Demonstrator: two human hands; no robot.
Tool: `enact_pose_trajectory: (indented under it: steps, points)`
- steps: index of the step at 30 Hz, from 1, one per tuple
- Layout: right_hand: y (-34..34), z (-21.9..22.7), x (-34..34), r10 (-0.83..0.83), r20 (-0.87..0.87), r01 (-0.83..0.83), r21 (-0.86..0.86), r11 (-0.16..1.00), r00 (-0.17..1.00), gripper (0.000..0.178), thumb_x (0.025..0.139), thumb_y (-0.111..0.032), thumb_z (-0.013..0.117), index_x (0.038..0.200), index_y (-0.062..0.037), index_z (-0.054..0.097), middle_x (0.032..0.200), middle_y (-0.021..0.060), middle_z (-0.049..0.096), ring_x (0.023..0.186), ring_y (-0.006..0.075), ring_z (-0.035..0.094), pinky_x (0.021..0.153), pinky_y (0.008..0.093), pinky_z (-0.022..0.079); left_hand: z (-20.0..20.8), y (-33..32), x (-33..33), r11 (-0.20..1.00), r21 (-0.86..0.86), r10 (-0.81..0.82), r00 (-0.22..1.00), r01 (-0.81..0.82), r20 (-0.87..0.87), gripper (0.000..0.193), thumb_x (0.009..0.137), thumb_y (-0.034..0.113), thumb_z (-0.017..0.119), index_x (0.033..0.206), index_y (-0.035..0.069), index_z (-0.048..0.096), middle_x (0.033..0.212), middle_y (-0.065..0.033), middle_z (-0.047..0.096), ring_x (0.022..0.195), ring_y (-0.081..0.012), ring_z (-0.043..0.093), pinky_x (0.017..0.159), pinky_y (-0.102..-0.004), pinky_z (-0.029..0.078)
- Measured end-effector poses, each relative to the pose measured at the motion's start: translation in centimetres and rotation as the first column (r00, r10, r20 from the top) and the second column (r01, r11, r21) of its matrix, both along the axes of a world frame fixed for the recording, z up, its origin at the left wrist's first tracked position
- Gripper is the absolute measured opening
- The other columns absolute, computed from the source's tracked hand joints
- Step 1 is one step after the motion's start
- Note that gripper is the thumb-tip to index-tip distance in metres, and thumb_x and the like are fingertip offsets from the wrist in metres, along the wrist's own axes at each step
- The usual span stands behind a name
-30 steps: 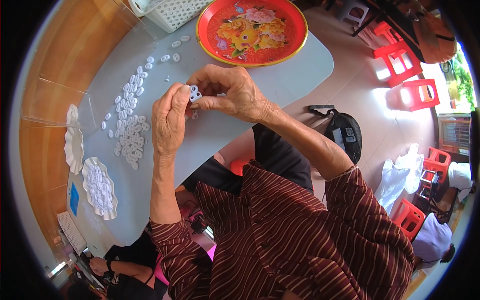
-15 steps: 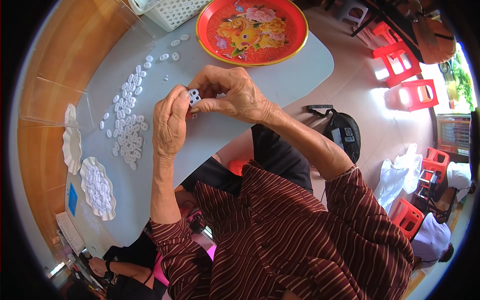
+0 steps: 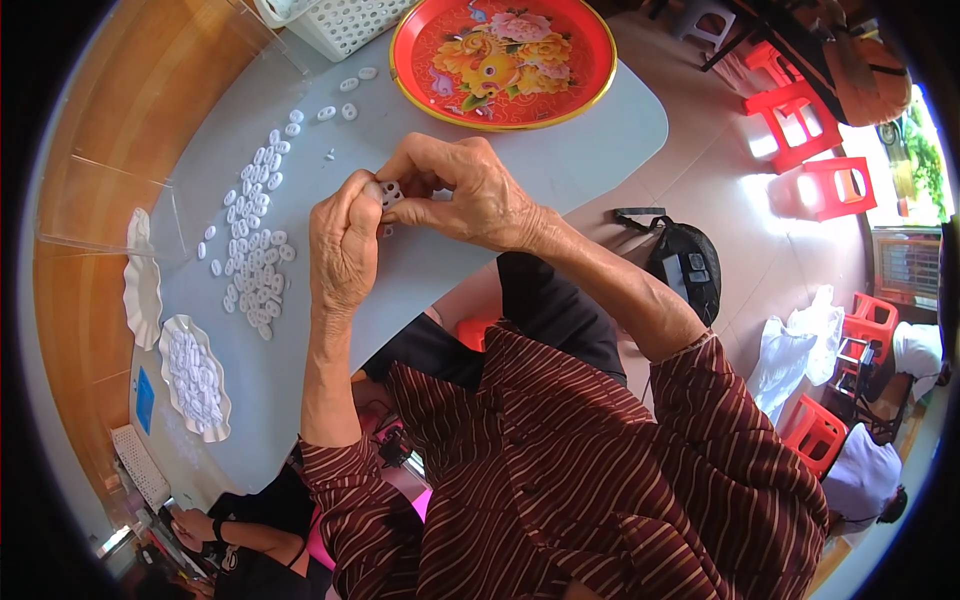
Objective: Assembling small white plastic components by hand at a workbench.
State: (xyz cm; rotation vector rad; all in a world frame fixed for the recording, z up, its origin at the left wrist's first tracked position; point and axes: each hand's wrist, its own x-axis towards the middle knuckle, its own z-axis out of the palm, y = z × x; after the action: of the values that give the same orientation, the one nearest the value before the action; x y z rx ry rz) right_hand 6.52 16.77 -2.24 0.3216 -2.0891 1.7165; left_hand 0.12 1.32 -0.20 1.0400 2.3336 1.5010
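Note:
My left hand (image 3: 343,245) and my right hand (image 3: 465,195) meet over the table edge, fingertips closed on a small white plastic piece (image 3: 391,192) with dark round holes. The fingers cover part of it, so its full shape is hidden. Left of my hands, many oval white plastic pieces (image 3: 262,270) with two marks each lie in a loose heap that trails away toward the far side. A few tiny white bits (image 3: 330,155) lie just beyond my left hand.
A red round tray (image 3: 603,95) with a flower pattern sits at the far edge beside a white perforated basket (image 3: 352,28). A scalloped white dish (image 3: 222,428) holds more small white pieces. A clear panel (image 3: 110,200) stands at left. Another person's arm (image 3: 265,540) shows lower left.
My hands have turned the white piece slightly, and less of its holed face shows. My left hand has shifted a little to the right. The other person's hand has moved slightly.

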Motion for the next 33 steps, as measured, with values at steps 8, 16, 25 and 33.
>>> enact_pose_trajectory:
  steps: [8, 16, 25, 33]
  points:
    - [0.0, 0.4, 0.2, 0.014, -0.023, -0.013, 0.05, 0.999, 1.0, 0.023, 0.073, -0.001, 0.072, 0.09, -0.0007, 0.058, 0.07, 0.0089, 0.062, 0.061, 0.0184, 0.06, 0.057, 0.029, 0.048, -0.4, -0.1, 0.2, 0.999, 0.038, -0.004, 0.999, 0.002, 0.04, 0.024, 0.09, 0.017, 0.042, 0.076, -0.002, 0.046, 0.059, -0.0061, 0.039, 0.056, -0.0113, 0.034, 0.05, -0.0299, 0.033]
    - [0.6, -0.2, 0.3, -0.015, -0.123, 0.027, 0.093, 0.995, 0.992, 0.02, 0.073, -0.002, 0.073, 0.086, -0.0002, 0.058, 0.071, 0.0091, 0.063, 0.061, 0.0184, 0.06, 0.057, 0.0279, 0.048, -0.2, 0.7, 1.0, 0.995, 0.101, -0.026, 0.993, 0.015, 0.115, 0.027, 0.091, 0.02, 0.041, 0.077, -0.003, 0.048, 0.061, -0.0057, 0.043, 0.059, -0.0115, 0.037, 0.053, -0.03, 0.035]
    - [0.3, 0.1, -0.2, 0.124, 0.136, -0.093, -0.214, 0.972, 0.983, 0.014, 0.085, -0.009, 0.067, 0.093, 0.0004, 0.061, 0.073, 0.0041, 0.063, 0.064, 0.0076, 0.058, 0.057, 0.0225, 0.047, 0.0, -0.3, 0.1, 0.996, 0.086, -0.009, 0.992, -0.002, 0.129, 0.033, 0.095, 0.027, 0.039, 0.079, -0.001, 0.048, 0.063, -0.004, 0.045, 0.061, -0.0111, 0.041, 0.057, -0.0281, 0.037]
    - [4.2, 11.7, -10.6, -0.137, -0.006, 0.137, 0.09, 0.986, 0.991, 0.018, 0.083, -0.022, 0.067, 0.095, -0.0087, 0.067, 0.071, 0.0081, 0.065, 0.063, 0.0169, 0.059, 0.058, 0.0344, 0.049, 2.4, -5.2, -0.8, 0.889, 0.401, 0.217, 0.975, -0.22, 0.053, 0.037, 0.097, 0.03, 0.031, 0.076, 0.003, 0.047, 0.073, -0.0046, 0.049, 0.079, -0.0173, 0.05, 0.075, -0.0286, 0.04]
